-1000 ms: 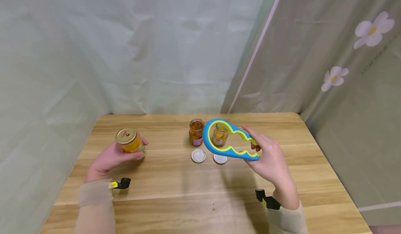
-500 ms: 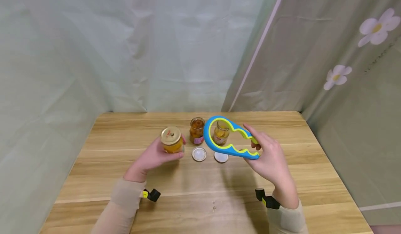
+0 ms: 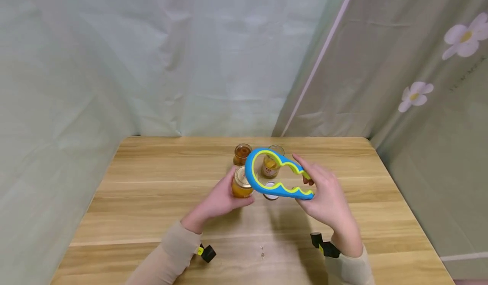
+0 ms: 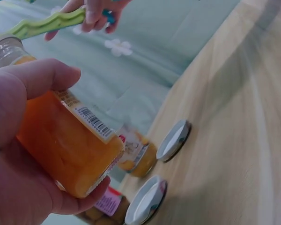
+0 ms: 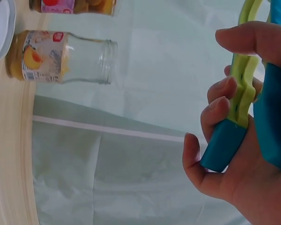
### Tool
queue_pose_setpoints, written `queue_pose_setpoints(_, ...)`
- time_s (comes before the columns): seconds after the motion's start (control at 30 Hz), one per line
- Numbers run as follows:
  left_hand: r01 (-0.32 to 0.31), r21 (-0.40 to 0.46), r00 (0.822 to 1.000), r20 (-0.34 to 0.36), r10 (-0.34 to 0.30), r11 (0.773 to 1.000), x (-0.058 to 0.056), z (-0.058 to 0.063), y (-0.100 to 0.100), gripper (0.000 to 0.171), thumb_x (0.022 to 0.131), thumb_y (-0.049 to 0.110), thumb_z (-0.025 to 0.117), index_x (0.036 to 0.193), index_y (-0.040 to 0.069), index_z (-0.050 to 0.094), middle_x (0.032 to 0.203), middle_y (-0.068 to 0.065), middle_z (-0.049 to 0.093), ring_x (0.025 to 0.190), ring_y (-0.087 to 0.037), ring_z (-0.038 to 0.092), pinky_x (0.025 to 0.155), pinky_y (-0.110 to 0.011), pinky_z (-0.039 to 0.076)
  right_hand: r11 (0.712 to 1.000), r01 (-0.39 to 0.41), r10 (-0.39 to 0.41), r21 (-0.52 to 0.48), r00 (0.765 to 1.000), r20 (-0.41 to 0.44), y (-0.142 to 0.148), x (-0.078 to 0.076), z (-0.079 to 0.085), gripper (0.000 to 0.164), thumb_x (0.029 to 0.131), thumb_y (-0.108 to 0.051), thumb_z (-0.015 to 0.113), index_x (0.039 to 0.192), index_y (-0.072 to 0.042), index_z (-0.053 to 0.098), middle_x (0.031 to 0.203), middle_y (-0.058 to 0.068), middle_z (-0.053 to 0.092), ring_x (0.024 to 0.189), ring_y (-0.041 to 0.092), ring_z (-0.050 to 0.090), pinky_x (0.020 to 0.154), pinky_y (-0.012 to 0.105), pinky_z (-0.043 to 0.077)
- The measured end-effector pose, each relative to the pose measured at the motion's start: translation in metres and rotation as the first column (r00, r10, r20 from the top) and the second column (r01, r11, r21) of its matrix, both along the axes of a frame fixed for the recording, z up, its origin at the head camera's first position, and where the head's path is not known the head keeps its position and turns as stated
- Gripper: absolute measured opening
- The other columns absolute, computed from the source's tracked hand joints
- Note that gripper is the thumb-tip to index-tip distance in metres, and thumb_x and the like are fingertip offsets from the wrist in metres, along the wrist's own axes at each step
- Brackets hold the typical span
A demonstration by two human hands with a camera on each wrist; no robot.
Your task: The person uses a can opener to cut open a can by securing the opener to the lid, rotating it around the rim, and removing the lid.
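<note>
My left hand [image 3: 223, 196] grips a lidded glass jar [image 4: 68, 140] of orange fruit, its gold lid [image 3: 242, 176] facing up. A barcode label runs down its side in the left wrist view. My right hand [image 3: 324, 192] holds a blue and yellow-green jar opener [image 3: 249, 170] by its two wavy handles, which stand apart. In the head view the opener's rounded loop overlaps the edge of the gold lid. Through the loop shows an uncapped jar of yellow fruit [image 5: 44, 56] standing on the table. Thumb and fingers of the right hand curl about the handles in the right wrist view.
Behind the held jar stands another uncapped jar [image 3: 242, 151] with dark fruit. Two loose lids lie on the wooden table [image 3: 152, 170]: one lid [image 4: 173, 140] by the yellow fruit jar, another lid [image 4: 146, 200] beside it. A pale curtain [image 3: 213, 65] hangs behind the table's back edge.
My left hand has carried the lidded jar rightward from the table's left side to the opener's loop. The right hand and the opener have stayed nearly in place.
</note>
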State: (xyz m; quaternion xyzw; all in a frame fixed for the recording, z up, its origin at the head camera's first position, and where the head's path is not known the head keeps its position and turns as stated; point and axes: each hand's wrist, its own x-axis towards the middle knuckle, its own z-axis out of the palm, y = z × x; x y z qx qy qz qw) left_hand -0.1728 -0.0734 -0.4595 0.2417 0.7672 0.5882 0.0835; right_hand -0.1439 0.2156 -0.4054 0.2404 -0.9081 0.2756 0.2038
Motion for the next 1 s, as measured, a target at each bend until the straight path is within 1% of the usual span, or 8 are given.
queue_pose_setpoints(0.1, 0.047, 0.034, 0.996, -0.077, -0.044, 0.998, 0.008, 0.013, 0.008, 0.074, 0.077, 0.002, 0.083, 0.137, 0.013, 0.041, 0.127, -0.003, 0.057, 0.115, -0.017, 0.052, 0.103, -0.052, 0.042, 0.999, -0.023, 0.023, 0.035, 1.000, -0.007, -0.002, 0.001, -0.003, 0.092, 0.065, -0.018, 0.081, 0.148, -0.031, 0.044, 0.082, -0.010, 0.053, 0.076, 0.010, 0.048, 0.063, 0.033, 0.043)
queue_pose_setpoints(0.2, 0.120, 0.079, 0.982, -0.154, -0.107, 0.990, 0.007, 0.013, 0.015, 0.079, 0.077, -0.001, 0.081, 0.142, 0.005, 0.037, 0.132, -0.009, 0.055, 0.118, -0.018, 0.051, 0.102, -0.049, 0.044, 0.998, -0.034, 0.034, 0.059, 0.999, -0.006, -0.004, 0.002, -0.004, 0.093, 0.065, -0.020, 0.080, 0.149, -0.031, 0.043, 0.083, -0.012, 0.053, 0.077, 0.009, 0.047, 0.066, 0.034, 0.041)
queue_pose_setpoints(0.27, 0.151, 0.097, 0.973, -0.190, -0.131, 0.984, 0.007, 0.015, 0.020, 0.074, 0.078, -0.001, 0.080, 0.140, 0.002, 0.040, 0.130, -0.011, 0.057, 0.115, -0.019, 0.053, 0.100, -0.047, 0.047, 0.997, -0.032, 0.031, 0.068, 1.000, 0.005, -0.004, 0.003, -0.004, 0.095, 0.064, -0.019, 0.080, 0.150, -0.033, 0.042, 0.084, -0.012, 0.053, 0.078, 0.009, 0.047, 0.068, 0.036, 0.040)
queue_pose_setpoints(0.4, 0.139, 0.117, 0.977, -0.181, -0.116, 0.983, 0.008, 0.017, 0.027, 0.067, 0.075, 0.000, 0.082, 0.131, 0.002, 0.045, 0.125, -0.010, 0.058, 0.113, -0.020, 0.054, 0.100, -0.048, 0.046, 0.996, -0.027, 0.025, 0.090, 0.999, 0.023, -0.007, 0.003, -0.005, 0.099, 0.061, -0.017, 0.079, 0.150, -0.035, 0.040, 0.084, -0.013, 0.051, 0.078, 0.010, 0.047, 0.072, 0.039, 0.039)
queue_pose_setpoints(0.5, 0.112, 0.116, 0.987, -0.132, -0.096, 0.987, 0.011, 0.016, 0.030, 0.066, 0.073, 0.000, 0.083, 0.126, 0.003, 0.044, 0.123, -0.010, 0.054, 0.116, -0.021, 0.052, 0.103, -0.051, 0.042, 0.995, -0.031, 0.028, 0.097, 0.999, 0.032, -0.010, 0.003, -0.004, 0.100, 0.060, -0.016, 0.079, 0.150, -0.033, 0.041, 0.085, -0.013, 0.050, 0.079, 0.010, 0.048, 0.075, 0.041, 0.039)
queue_pose_setpoints(0.63, 0.120, 0.110, 0.989, -0.102, -0.109, 0.987, 0.015, 0.014, 0.037, 0.060, 0.073, -0.002, 0.083, 0.119, 0.000, 0.044, 0.117, -0.011, 0.054, 0.114, -0.022, 0.053, 0.103, -0.051, 0.042, 0.994, -0.042, 0.039, 0.105, 0.999, 0.032, -0.010, 0.002, -0.003, 0.097, 0.060, -0.017, 0.080, 0.149, -0.030, 0.044, 0.084, -0.012, 0.051, 0.078, 0.010, 0.048, 0.075, 0.041, 0.040)
queue_pose_setpoints(0.8, 0.161, 0.129, 0.983, -0.115, -0.146, 0.979, 0.017, 0.011, 0.045, 0.061, 0.074, -0.004, 0.082, 0.120, -0.001, 0.043, 0.122, -0.011, 0.053, 0.117, -0.022, 0.052, 0.106, -0.047, 0.040, 0.990, -0.042, 0.035, 0.138, 0.998, 0.053, -0.008, 0.004, -0.003, 0.096, 0.064, -0.024, 0.081, 0.150, -0.036, 0.041, 0.084, -0.013, 0.050, 0.078, 0.010, 0.049, 0.076, 0.039, 0.041)
queue_pose_setpoints(1.0, 0.150, 0.117, 0.980, -0.148, -0.132, 0.982, 0.015, 0.005, 0.046, 0.065, 0.072, -0.005, 0.083, 0.121, 0.002, 0.042, 0.124, -0.011, 0.053, 0.119, -0.021, 0.050, 0.106, -0.048, 0.040, 0.984, -0.042, 0.030, 0.172, 0.997, 0.069, -0.008, 0.005, -0.003, 0.097, 0.065, -0.027, 0.082, 0.150, -0.039, 0.038, 0.085, -0.013, 0.050, 0.078, 0.012, 0.051, 0.076, 0.040, 0.041)
